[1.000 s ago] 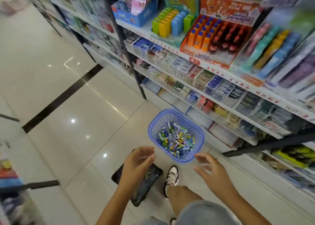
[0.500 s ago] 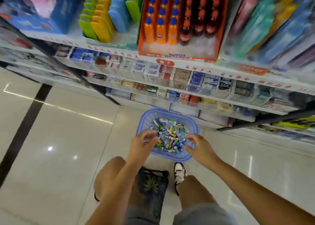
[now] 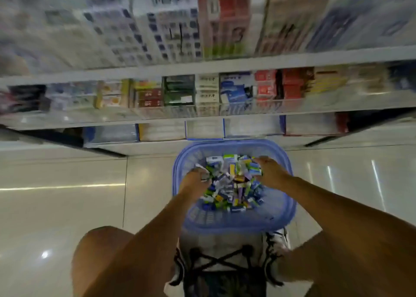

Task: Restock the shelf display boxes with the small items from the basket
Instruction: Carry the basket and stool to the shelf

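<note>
Crouched over a blue basket (image 3: 290,209) set on the pale tiled floor (image 3: 67,206), just in front of the shelves (image 3: 202,66). Saw a heap of small items (image 3: 231,184), many-coloured little packets, piled in the basket's middle. Had the left hand (image 3: 195,181) dug into the heap's left edge, fingers bent down among the packets. Had the right hand (image 3: 271,173) at the heap's far right edge, fingers curled over the top ones. Could not tell, through the blur, whether either hand gripped a packet. Saw rows of display boxes (image 3: 179,89) on the shelves beyond the basket, well apart from both hands.
</note>
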A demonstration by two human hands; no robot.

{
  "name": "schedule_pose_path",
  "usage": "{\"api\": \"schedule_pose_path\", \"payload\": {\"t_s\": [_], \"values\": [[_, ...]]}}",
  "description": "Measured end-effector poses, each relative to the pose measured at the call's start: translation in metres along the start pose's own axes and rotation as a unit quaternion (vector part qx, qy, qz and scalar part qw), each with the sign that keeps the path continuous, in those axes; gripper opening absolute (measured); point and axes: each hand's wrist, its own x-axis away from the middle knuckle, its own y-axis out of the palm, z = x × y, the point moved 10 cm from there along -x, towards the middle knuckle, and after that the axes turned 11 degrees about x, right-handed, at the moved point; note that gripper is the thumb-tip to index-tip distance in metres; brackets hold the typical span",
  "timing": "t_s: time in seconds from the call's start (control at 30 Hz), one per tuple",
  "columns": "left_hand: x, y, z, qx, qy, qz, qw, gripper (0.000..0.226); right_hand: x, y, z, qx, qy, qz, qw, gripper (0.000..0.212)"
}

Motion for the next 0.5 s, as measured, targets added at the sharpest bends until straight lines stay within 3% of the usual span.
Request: {"api": "schedule_pose_path", "payload": {"t_s": [0.13,0.23,0.37,0.5], "values": [[-0.088,0.050,-0.040,-0.113,0.057,-0.051,0.991,0.073,-0.079,0.050,0.012,-0.002,-0.031,0.014,0.999,0.079],[-0.140,0.086,-0.056,-0.172,0.108,-0.083,0.976,0.088,-0.124,0.083,0.017,-0.011,-0.060,0.018,0.998,0.091],[-0.193,0.113,-0.059,-0.136,0.178,-0.056,0.973,0.083,-0.169,0.101,0.010,-0.031,-0.084,0.081,0.993,0.100],[-0.215,0.131,-0.065,-0.137,0.198,-0.007,0.970,0.082,-0.179,0.104,0.013,-0.001,-0.053,0.198,0.979,0.074]]}}
